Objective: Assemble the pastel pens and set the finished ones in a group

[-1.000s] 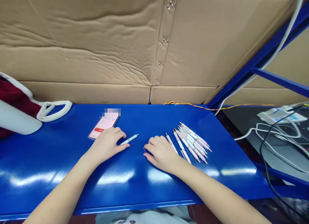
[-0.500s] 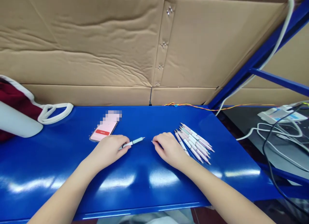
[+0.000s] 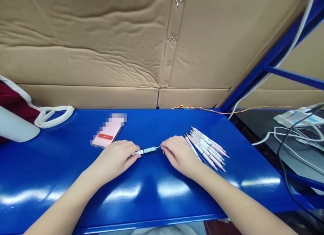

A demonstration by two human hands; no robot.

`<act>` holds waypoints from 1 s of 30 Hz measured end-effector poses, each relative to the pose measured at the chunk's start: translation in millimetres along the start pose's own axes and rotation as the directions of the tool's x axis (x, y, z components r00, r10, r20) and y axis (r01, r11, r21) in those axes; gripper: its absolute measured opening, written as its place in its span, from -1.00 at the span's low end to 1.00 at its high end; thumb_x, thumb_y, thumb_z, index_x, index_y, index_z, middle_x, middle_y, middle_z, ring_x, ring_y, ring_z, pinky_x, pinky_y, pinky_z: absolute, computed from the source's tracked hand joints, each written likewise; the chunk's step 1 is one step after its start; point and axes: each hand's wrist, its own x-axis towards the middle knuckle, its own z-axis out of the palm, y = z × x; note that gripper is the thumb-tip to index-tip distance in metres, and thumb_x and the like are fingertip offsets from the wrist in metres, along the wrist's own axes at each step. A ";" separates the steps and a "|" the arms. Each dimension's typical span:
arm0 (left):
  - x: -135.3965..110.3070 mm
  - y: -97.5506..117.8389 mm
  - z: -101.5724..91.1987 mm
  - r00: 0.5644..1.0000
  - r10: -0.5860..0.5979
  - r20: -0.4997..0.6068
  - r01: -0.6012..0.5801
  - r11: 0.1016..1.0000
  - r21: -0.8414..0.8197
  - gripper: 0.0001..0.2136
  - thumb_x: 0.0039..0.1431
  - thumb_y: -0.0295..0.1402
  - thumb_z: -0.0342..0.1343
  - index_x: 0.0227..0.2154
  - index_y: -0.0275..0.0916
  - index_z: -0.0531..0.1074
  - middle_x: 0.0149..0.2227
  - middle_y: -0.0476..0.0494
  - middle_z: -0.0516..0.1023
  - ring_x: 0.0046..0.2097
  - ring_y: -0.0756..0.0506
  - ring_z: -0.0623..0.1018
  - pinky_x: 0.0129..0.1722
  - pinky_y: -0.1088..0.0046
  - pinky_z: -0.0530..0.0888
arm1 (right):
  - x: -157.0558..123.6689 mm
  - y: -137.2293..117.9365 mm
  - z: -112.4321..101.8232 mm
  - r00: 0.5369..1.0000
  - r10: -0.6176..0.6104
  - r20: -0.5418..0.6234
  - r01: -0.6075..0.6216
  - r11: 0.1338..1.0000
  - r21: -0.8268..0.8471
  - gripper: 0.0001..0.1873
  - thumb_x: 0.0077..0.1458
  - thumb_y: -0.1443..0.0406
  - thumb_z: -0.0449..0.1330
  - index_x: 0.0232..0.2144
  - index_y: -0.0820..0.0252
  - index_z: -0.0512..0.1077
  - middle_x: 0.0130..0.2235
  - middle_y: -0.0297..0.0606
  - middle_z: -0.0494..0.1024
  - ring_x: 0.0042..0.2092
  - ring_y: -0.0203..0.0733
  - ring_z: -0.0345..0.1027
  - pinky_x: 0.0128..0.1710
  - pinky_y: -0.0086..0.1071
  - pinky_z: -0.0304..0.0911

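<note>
A person's left hand [image 3: 113,159] and right hand [image 3: 181,155] meet over a white-and-mint pen [image 3: 146,151] above a glossy blue steel table [image 3: 50,160]. The pen lies level between them, just above the tabletop. The left fingers [image 3: 131,150] are curled closed around its rear end, while the right fingertips [image 3: 162,148] touch its metal tip; whether they are gripping it cannot be told. A fanned pile of pink-and-white pens [image 3: 207,149] lies just beside the right hand, and a smartphone [image 3: 107,135] showing a pink screen with a red button sits beyond the left. At the table's far left are a white bottle [image 3: 15,125] and a maroon bag [image 3: 10,115] with a white strap. Cardboard sheeting [image 3: 88,49] lines the wall behind, and tangled cables [image 3: 298,135] lie on a gray surface to the right.
</note>
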 end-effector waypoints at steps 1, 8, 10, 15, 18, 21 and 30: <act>0.3 -0.1 0.1 1.000 0.001 0.000 -0.001 1.000 0.000 -0.79 0.28 -0.24 -0.06 -0.26 -0.17 0.45 -0.28 -0.07 0.52 -0.26 -0.09 0.49 -0.23 0.40 0.39 | -0.1 0.1 -0.2 1.000 -0.006 0.000 0.006 1.000 -0.004 -0.82 0.23 0.38 -0.01 -0.30 0.21 0.40 -0.31 -0.20 0.51 -0.26 -0.19 0.30 -0.21 -0.30 0.08; 0.8 -0.8 0.2 1.000 0.016 0.015 -0.016 1.000 0.012 -0.79 0.28 -0.26 -0.06 -0.26 -0.18 0.46 -0.31 -0.07 0.52 -0.28 -0.09 0.48 -0.24 0.39 0.39 | -0.2 -0.1 0.0 0.999 -0.013 0.046 0.015 0.999 -0.038 -0.79 0.23 0.38 -0.01 -0.30 0.22 0.43 -0.31 -0.19 0.50 -0.25 -0.19 0.29 -0.21 -0.31 0.08; 1.0 0.0 1.1 1.000 0.016 0.017 -0.016 1.000 0.008 -0.79 0.27 -0.26 -0.05 -0.26 -0.18 0.46 -0.30 -0.06 0.52 -0.27 -0.08 0.48 -0.24 0.39 0.39 | -0.2 -0.5 0.0 0.998 -0.014 0.061 0.016 0.999 -0.042 -0.79 0.23 0.37 -0.01 -0.30 0.22 0.43 -0.33 -0.19 0.49 -0.26 -0.19 0.28 -0.22 -0.31 0.08; 1.3 2.9 4.1 1.000 0.018 0.014 -0.018 1.000 -0.014 -0.80 0.27 -0.25 -0.03 -0.24 -0.17 0.46 -0.29 -0.06 0.53 -0.25 -0.09 0.49 -0.21 0.39 0.38 | -0.6 -4.3 1.9 0.996 -0.003 0.088 0.001 1.000 0.013 -0.79 0.24 0.36 -0.02 -0.31 0.21 0.42 -0.34 -0.21 0.48 -0.28 -0.21 0.28 -0.22 -0.31 0.09; 1.2 4.3 4.1 1.000 0.015 0.026 -0.015 1.000 -0.013 -0.80 0.27 -0.25 -0.04 -0.24 -0.17 0.47 -0.29 -0.05 0.53 -0.25 -0.09 0.49 -0.21 0.39 0.38 | -1.6 -7.2 4.1 0.995 0.011 0.101 -0.020 0.995 0.093 -0.82 0.23 0.37 -0.01 -0.23 0.21 0.39 -0.27 -0.21 0.50 -0.24 -0.20 0.31 -0.17 -0.29 0.12; 1.1 3.6 2.7 0.999 0.002 0.041 -0.001 1.000 -0.012 -0.81 0.27 -0.27 -0.03 -0.24 -0.16 0.46 -0.28 -0.05 0.53 -0.24 -0.09 0.49 -0.21 0.38 0.38 | -2.2 -6.5 3.1 0.995 0.055 0.081 -0.069 0.982 0.176 -0.69 0.17 0.40 0.02 -0.02 0.23 0.29 -0.20 -0.21 0.51 -0.19 -0.18 0.32 -0.11 -0.27 0.15; 1.5 -5.7 0.2 0.997 -0.047 0.062 0.050 0.998 -0.042 -0.80 0.27 -0.25 -0.04 -0.22 -0.16 0.46 -0.26 -0.06 0.52 -0.23 -0.09 0.49 -0.20 0.38 0.39 | 3.0 8.2 -7.8 0.957 0.055 0.285 -0.051 0.998 -0.019 -0.80 0.15 0.36 0.09 -0.18 0.12 0.45 -0.24 -0.22 0.42 -0.20 -0.16 0.27 -0.19 -0.28 0.12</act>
